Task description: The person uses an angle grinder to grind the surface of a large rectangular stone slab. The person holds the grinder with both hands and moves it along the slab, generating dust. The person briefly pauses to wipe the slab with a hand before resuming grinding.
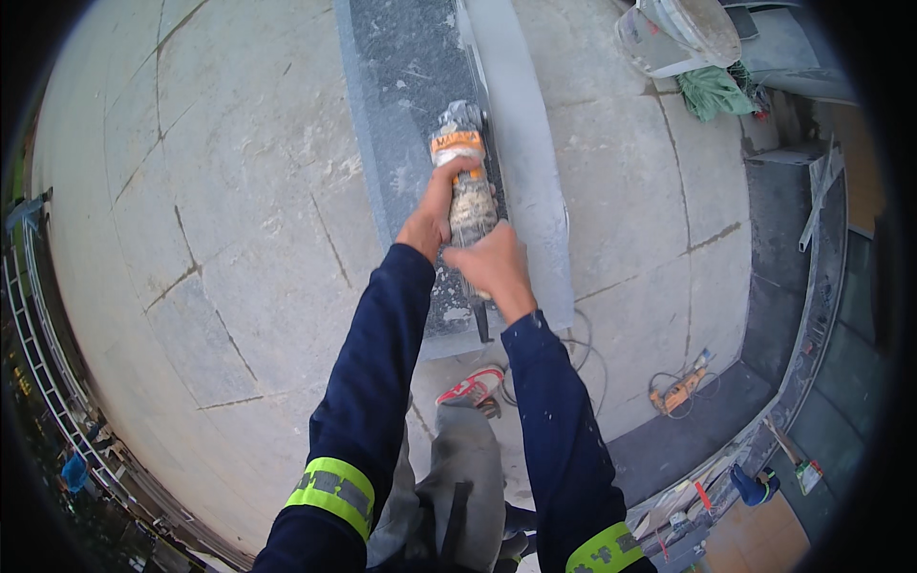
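Observation:
An angle grinder (pixel 471 202), dusty with an orange band near its metal head, lies lengthwise under both of my hands. My left hand (pixel 441 205) wraps its body just behind the orange band. Around the rear of the body closes my right hand (pixel 492 263). The grinder's head is over the edge of a dark speckled stone slab (pixel 401 86); whether its disc touches the stone is hidden. Beside the slab's right edge runs a long pale strip (pixel 530 143). A black cord leaves the grinder's back end toward my feet.
Large grey floor tiles (pixel 267 286) surround the slab. A second orange power tool (pixel 680 390) with a cord lies at the right. At the upper right stand a dirty white bucket (pixel 659 43) and a green cloth (pixel 714 93). A ladder (pixel 43 353) lies along the far left.

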`<state>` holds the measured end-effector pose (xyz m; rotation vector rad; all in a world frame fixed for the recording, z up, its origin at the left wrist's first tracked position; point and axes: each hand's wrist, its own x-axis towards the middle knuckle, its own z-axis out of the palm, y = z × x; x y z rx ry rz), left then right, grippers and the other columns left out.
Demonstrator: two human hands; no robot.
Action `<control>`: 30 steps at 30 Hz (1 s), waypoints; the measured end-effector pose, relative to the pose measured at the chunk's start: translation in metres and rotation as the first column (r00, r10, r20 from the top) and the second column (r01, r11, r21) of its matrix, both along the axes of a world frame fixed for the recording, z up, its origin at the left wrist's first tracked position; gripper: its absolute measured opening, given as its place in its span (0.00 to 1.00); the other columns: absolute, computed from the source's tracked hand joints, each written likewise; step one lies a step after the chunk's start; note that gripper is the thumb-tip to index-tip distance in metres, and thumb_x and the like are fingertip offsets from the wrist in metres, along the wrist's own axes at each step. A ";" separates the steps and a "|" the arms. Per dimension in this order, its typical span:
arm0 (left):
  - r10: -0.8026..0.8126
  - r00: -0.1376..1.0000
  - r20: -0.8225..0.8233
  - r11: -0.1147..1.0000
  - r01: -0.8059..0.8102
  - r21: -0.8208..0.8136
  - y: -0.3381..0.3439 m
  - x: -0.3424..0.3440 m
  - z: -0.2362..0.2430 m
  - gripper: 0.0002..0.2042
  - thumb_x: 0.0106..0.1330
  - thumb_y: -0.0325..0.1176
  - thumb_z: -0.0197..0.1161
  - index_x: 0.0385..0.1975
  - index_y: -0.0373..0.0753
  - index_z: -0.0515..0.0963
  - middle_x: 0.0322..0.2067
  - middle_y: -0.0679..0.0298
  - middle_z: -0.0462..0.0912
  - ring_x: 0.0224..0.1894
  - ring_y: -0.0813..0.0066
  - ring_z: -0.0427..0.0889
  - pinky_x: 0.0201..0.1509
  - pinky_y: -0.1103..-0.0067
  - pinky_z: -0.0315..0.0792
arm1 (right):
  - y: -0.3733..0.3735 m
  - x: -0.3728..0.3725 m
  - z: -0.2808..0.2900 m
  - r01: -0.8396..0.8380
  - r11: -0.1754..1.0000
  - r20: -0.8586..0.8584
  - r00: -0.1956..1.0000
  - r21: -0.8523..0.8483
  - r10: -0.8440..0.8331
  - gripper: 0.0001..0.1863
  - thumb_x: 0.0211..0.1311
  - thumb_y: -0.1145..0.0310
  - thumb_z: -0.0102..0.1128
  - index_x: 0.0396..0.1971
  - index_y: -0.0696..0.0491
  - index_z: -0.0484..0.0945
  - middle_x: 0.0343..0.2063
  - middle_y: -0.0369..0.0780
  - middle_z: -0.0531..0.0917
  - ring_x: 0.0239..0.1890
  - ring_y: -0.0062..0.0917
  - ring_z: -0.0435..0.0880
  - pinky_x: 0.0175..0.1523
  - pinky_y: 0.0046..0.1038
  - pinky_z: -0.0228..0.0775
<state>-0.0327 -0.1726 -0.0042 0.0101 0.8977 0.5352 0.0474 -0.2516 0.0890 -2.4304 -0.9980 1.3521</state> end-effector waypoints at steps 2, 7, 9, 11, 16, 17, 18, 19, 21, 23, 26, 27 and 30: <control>-0.002 1.000 0.008 1.000 0.002 0.027 0.022 0.000 -0.005 0.22 0.54 0.43 0.64 0.44 0.36 0.70 0.27 0.55 0.79 0.25 0.62 0.82 0.31 0.67 0.81 | 0.023 0.002 0.005 -0.015 1.000 -0.054 0.998 0.001 0.015 0.26 0.33 0.62 0.72 0.32 0.65 0.79 0.30 0.50 0.85 0.34 0.39 0.86 0.39 0.32 0.77; 0.008 1.000 -0.029 0.999 -0.007 0.038 0.040 0.005 0.007 0.22 0.56 0.41 0.63 0.45 0.35 0.69 0.28 0.54 0.79 0.25 0.61 0.81 0.30 0.66 0.81 | 0.040 0.007 -0.002 -0.003 0.999 -0.083 0.997 -0.031 0.001 0.22 0.31 0.63 0.70 0.28 0.64 0.81 0.29 0.49 0.85 0.31 0.35 0.86 0.37 0.31 0.76; 0.019 0.999 -0.031 0.999 -0.017 0.038 0.033 -0.001 0.002 0.22 0.56 0.41 0.63 0.46 0.35 0.68 0.28 0.54 0.79 0.25 0.61 0.81 0.29 0.66 0.80 | 0.033 0.003 -0.005 -0.014 1.000 -0.075 0.997 -0.017 0.012 0.22 0.32 0.63 0.71 0.28 0.64 0.81 0.29 0.49 0.85 0.32 0.35 0.86 0.37 0.31 0.76; 0.019 0.999 -0.026 0.999 -0.018 0.032 0.021 -0.002 0.002 0.22 0.56 0.41 0.62 0.46 0.35 0.68 0.27 0.54 0.79 0.24 0.61 0.81 0.29 0.67 0.80 | 0.022 0.001 -0.002 -0.009 1.000 -0.075 0.997 -0.009 0.008 0.23 0.33 0.63 0.71 0.29 0.64 0.81 0.29 0.49 0.85 0.32 0.36 0.86 0.38 0.31 0.76; -0.001 0.999 -0.040 1.000 0.001 0.010 -0.006 0.003 0.015 0.22 0.56 0.41 0.62 0.46 0.36 0.68 0.27 0.54 0.79 0.24 0.61 0.81 0.30 0.67 0.80 | -0.007 0.005 -0.005 0.019 0.999 -0.045 0.999 -0.031 -0.021 0.24 0.34 0.63 0.72 0.31 0.65 0.80 0.30 0.49 0.85 0.34 0.37 0.87 0.40 0.33 0.76; -0.001 0.998 -0.067 1.000 0.002 0.015 -0.009 0.001 0.018 0.22 0.56 0.42 0.62 0.46 0.36 0.68 0.27 0.54 0.79 0.24 0.61 0.82 0.30 0.67 0.80 | -0.009 0.002 -0.001 0.022 0.999 -0.043 0.999 -0.045 -0.024 0.24 0.34 0.63 0.72 0.32 0.64 0.80 0.30 0.49 0.85 0.34 0.37 0.87 0.40 0.33 0.76; -0.004 0.998 -0.059 1.000 0.005 0.013 -0.011 -0.001 0.016 0.22 0.56 0.42 0.63 0.46 0.36 0.68 0.27 0.53 0.79 0.24 0.61 0.82 0.30 0.67 0.80 | -0.010 0.000 0.000 0.025 0.998 -0.042 0.999 -0.058 -0.027 0.24 0.35 0.63 0.72 0.33 0.64 0.80 0.31 0.49 0.85 0.34 0.37 0.87 0.40 0.33 0.76; -0.007 0.999 -0.051 1.000 0.007 0.011 -0.013 -0.002 0.014 0.22 0.56 0.42 0.63 0.46 0.36 0.68 0.27 0.53 0.79 0.25 0.61 0.82 0.30 0.66 0.80 | -0.013 -0.001 0.000 0.029 0.997 -0.034 0.999 -0.066 -0.031 0.25 0.35 0.63 0.72 0.34 0.64 0.80 0.32 0.49 0.85 0.35 0.37 0.87 0.41 0.33 0.77; -0.008 0.999 -0.035 1.000 0.009 0.013 -0.019 -0.002 0.012 0.22 0.56 0.42 0.63 0.46 0.36 0.68 0.27 0.53 0.79 0.25 0.61 0.82 0.30 0.66 0.80 | -0.019 0.000 0.001 0.041 0.995 -0.008 0.999 -0.085 -0.042 0.26 0.35 0.63 0.72 0.36 0.63 0.79 0.33 0.49 0.85 0.36 0.38 0.86 0.42 0.34 0.77; -0.003 1.000 -0.029 1.000 0.003 0.025 -0.025 -0.001 0.011 0.22 0.56 0.42 0.63 0.45 0.36 0.68 0.27 0.53 0.79 0.26 0.61 0.82 0.31 0.66 0.80 | -0.024 -0.001 0.004 0.038 0.996 -0.016 0.999 -0.084 -0.039 0.27 0.35 0.62 0.72 0.37 0.63 0.79 0.33 0.50 0.85 0.36 0.39 0.86 0.42 0.34 0.77; -0.009 0.999 -0.045 0.999 0.011 0.034 -0.029 -0.002 0.011 0.23 0.56 0.42 0.63 0.46 0.36 0.68 0.28 0.53 0.79 0.26 0.60 0.82 0.32 0.66 0.80 | -0.028 0.000 0.003 0.025 0.996 -0.010 1.000 -0.090 -0.026 0.28 0.35 0.62 0.73 0.38 0.63 0.78 0.34 0.50 0.85 0.37 0.39 0.86 0.43 0.34 0.77; -0.008 0.999 -0.045 1.000 0.010 0.029 -0.031 -0.001 0.012 0.23 0.56 0.42 0.63 0.46 0.36 0.68 0.28 0.53 0.79 0.26 0.61 0.82 0.32 0.66 0.80 | -0.028 0.000 0.003 0.020 0.996 -0.003 1.000 -0.092 -0.020 0.28 0.35 0.62 0.73 0.38 0.63 0.78 0.34 0.50 0.85 0.37 0.39 0.86 0.43 0.34 0.77; -0.008 0.999 -0.047 1.000 0.009 0.022 -0.033 -0.001 0.012 0.23 0.56 0.42 0.63 0.46 0.36 0.68 0.28 0.53 0.79 0.26 0.61 0.82 0.32 0.66 0.80 | -0.031 0.000 0.003 0.026 0.995 0.000 1.000 -0.101 -0.026 0.28 0.34 0.62 0.73 0.38 0.63 0.79 0.33 0.50 0.85 0.37 0.39 0.86 0.43 0.34 0.77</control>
